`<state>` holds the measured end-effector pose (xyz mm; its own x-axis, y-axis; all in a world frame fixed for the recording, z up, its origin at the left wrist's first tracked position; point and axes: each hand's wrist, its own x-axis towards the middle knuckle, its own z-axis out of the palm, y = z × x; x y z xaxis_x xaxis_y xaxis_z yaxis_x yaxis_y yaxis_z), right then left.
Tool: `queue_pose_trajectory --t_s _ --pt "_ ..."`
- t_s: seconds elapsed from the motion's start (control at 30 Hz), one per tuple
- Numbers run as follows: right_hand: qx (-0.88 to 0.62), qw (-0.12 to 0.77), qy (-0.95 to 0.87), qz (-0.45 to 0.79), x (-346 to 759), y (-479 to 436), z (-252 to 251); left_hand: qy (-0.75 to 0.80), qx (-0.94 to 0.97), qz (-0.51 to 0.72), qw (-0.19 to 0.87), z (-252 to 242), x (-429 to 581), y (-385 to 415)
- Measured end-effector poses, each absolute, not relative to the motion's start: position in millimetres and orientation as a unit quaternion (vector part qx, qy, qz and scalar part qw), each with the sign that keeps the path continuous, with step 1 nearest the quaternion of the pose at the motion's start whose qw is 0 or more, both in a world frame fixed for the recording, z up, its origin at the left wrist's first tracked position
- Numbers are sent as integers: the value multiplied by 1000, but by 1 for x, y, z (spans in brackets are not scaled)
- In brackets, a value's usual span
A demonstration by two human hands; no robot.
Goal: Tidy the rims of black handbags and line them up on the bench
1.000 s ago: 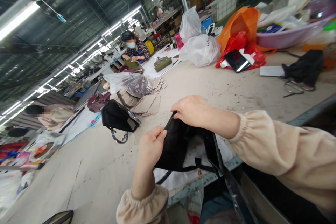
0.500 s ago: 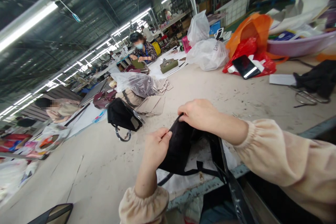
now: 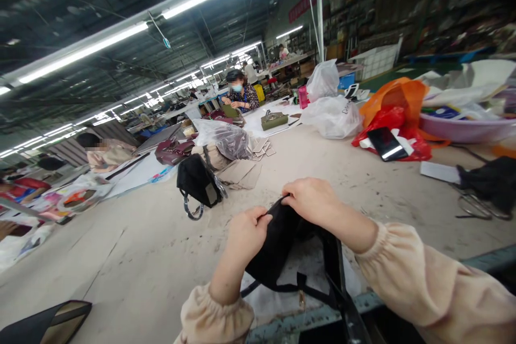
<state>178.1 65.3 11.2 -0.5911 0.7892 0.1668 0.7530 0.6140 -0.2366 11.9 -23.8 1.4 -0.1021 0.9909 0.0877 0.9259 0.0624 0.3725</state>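
Observation:
My left hand [image 3: 246,234] and my right hand [image 3: 310,201] both pinch the top edge of a black fabric bag [image 3: 278,250] near the front edge of the worktable [image 3: 133,258]. The fingers of both hands are closed on the fabric. Thin black straps hang from the bag down over the table edge. Both wrists wear beige cuffed sleeves.
A black handbag with a ring handle [image 3: 196,183] lies beyond, beside flat beige pieces [image 3: 242,172] and a clear plastic bag [image 3: 226,140]. At the right lie red and orange bags [image 3: 387,118], a phone [image 3: 385,143], scissors [image 3: 479,207] and dark cloth. Other people sit at the table's far side.
The view has tilted up and levelled. My hands keep their hold on the black bag and have drawn slightly closer together.

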Motion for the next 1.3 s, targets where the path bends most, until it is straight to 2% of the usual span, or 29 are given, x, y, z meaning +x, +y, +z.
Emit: queue_pose_trajectory --t_s 0.2,0.57,1.07,1.3 --pt "-445 110 -887 61 173 68 11 760 640 103 49 6 28 -10" --pt "-406 142 -902 35 186 65 3 734 647 162 129 -6 23 -3" --pt "-402 200 -893 37 190 65 -4 727 643 178 164 -6 18 2" --pt "-378 175 -908 31 189 62 -4 730 638 184 159 -4 17 1"
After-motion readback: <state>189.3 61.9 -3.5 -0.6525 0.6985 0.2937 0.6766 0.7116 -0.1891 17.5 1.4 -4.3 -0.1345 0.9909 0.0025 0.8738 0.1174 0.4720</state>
